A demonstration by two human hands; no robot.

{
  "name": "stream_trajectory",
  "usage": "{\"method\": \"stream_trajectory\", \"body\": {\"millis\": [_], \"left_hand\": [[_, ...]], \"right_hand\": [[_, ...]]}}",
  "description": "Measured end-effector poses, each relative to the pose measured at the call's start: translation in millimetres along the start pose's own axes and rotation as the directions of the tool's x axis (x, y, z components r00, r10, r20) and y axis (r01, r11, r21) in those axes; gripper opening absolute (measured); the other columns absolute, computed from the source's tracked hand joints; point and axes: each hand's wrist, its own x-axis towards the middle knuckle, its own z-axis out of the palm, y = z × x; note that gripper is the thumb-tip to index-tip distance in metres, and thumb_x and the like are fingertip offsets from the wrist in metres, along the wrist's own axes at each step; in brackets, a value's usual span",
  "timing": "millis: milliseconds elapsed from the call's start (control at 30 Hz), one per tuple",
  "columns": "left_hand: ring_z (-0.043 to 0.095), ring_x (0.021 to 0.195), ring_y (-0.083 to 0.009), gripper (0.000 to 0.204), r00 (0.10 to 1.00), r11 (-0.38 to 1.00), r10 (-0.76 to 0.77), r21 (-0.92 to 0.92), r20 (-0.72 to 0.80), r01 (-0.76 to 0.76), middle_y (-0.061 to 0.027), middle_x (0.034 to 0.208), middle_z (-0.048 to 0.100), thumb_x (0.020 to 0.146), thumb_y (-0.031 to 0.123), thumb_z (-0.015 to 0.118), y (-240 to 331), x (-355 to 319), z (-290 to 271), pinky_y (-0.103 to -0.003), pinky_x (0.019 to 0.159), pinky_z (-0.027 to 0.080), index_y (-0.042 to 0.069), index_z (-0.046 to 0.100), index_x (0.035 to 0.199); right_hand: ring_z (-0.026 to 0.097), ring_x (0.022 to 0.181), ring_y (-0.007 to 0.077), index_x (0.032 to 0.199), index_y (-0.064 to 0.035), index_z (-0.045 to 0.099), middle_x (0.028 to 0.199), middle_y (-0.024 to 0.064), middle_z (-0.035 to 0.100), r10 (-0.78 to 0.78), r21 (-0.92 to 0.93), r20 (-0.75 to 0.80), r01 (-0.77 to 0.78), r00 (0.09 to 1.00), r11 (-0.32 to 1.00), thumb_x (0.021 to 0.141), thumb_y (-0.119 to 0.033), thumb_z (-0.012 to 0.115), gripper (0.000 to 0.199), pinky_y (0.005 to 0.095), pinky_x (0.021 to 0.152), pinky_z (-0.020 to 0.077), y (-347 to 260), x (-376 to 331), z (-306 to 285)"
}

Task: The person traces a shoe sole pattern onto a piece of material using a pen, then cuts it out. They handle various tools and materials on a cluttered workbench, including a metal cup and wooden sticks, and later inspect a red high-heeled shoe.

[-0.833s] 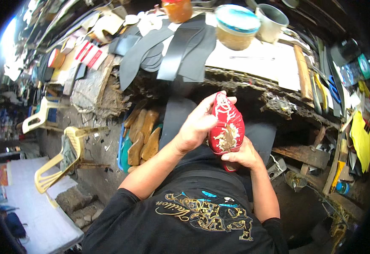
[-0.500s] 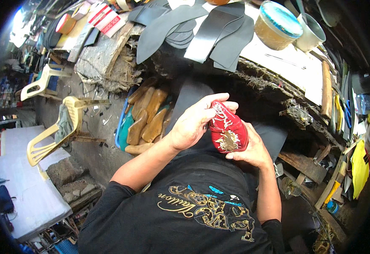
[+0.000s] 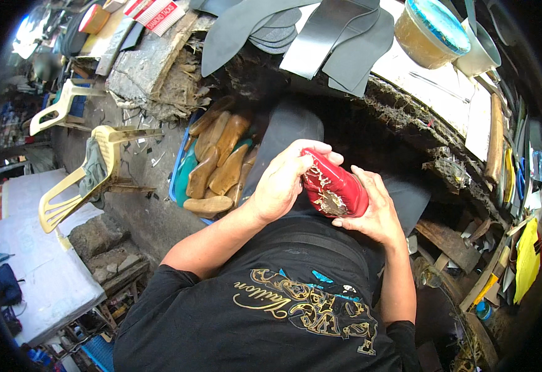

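Observation:
A glossy red shoe upper [image 3: 347, 188] is held up in front of my body. Its underside shows pale, ragged gathered edges around a brown patch near the lower end. On its left, my left hand [image 3: 285, 184] is closed on the far end, thumb over the edge and fingers behind. My right hand [image 3: 378, 208] grips the near right end, with the thumb beneath and the fingers along the red side. The palms hide parts of both ends, and I cannot tell what fills the inside.
Wooden shoe lasts [image 3: 224, 158] fill a blue crate at my left. Ahead, a ragged-edged bench carries black cut pieces [image 3: 326, 37], a blue-lidded tub [image 3: 431, 34] and a grey mug [image 3: 482, 53]. A cream plastic chair [image 3: 106, 155] and a white-topped table [image 3: 47, 273] stand farther left.
The red shoe upper has been turned, so more of its smooth right side shows and less of its underside. My right fingers have lifted and spread along it. The view has shifted slightly.

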Motion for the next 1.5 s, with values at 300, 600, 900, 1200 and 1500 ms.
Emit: {"method": "stream_trajectory", "body": {"millis": [300,600,900,1200,1500], "left_hand": [[0.067,0.125,-0.0313,0.037,1.0,1.0,0.029,-0.007,-0.002,-0.029,-0.0251,0.134,0.067,0.108,0.02,0.052,1.1,-4.5,2.3,-0.047,0.112,0.052,-0.004,0.056,0.135],[0.07,0.119,-0.0367,0.029,0.992,0.956,0.056,-0.282,-0.111,-0.086,-0.0253,0.125,0.072,0.106,0.023,0.06,-42.9,-1.8,-29.2,-0.053,0.109,0.054,-0.002,0.069,0.118],[0.075,0.105,-0.0309,0.021,0.874,0.922,-0.247,-0.38,-0.419,0.079,-0.019,0.115,0.076,0.103,0.015,0.052,-57.7,17.8,-43.1,-0.052,0.092,0.06,0.002,0.065,0.113],[0.074,0.095,-0.0301,0.024,0.815,0.912,-0.299,-0.399,-0.496,0.092,-0.014,0.11,0.075,0.096,0.018,0.062,-64.7,39.1,-58.4,-0.054,0.085,0.059,0.009,0.063,0.118],[0.072,0.109,-0.0223,0.04,0.951,0.899,-0.166,0.356,-0.262,0.255,-0.0112,0.121,0.072,0.105,0.028,0.067,14.2,-1.6,-55.3,-0.044,0.079,0.066,0.005,0.062,0.137]], "right_hand": [[0.059,0.13,0.0362,0.155,-0.0129,0.053,0.14,0.016,0.058,-0.055,-0.048,-0.034,0.053,0.998,0.997,0.05,-0.038,0.104,0.12,0.0487,0.111,0.0473,-2.8,-1.3,2.9],[0.061,0.128,0.0399,0.15,-0.0047,0.057,0.138,0.0209,0.063,-0.047,-0.052,0.217,0.059,0.975,0.997,0.052,-0.055,0.099,0.119,0.0476,0.111,0.0476,14.1,14.8,-18.1],[0.071,0.111,0.0185,0.14,-0.0021,0.066,0.119,0.0084,0.077,0.108,0.176,0.634,-0.279,0.765,0.944,0.059,-0.026,0.103,0.092,0.037,0.102,0.0548,25.6,70.1,-35.5],[0.067,0.127,0.0305,0.159,-0.0003,0.039,0.141,0.0188,0.066,-0.002,0.018,0.429,-0.007,0.903,1.0,0.049,-0.028,0.106,0.132,0.0411,0.109,0.0514,8.9,56.2,-22.9],[0.065,0.123,0.0388,0.157,-0.004,0.041,0.136,0.0199,0.064,-0.043,-0.321,0.156,0.092,0.987,0.943,0.066,-0.026,0.089,0.105,0.0461,0.104,0.054,0.5,22.4,-6.5]]}}
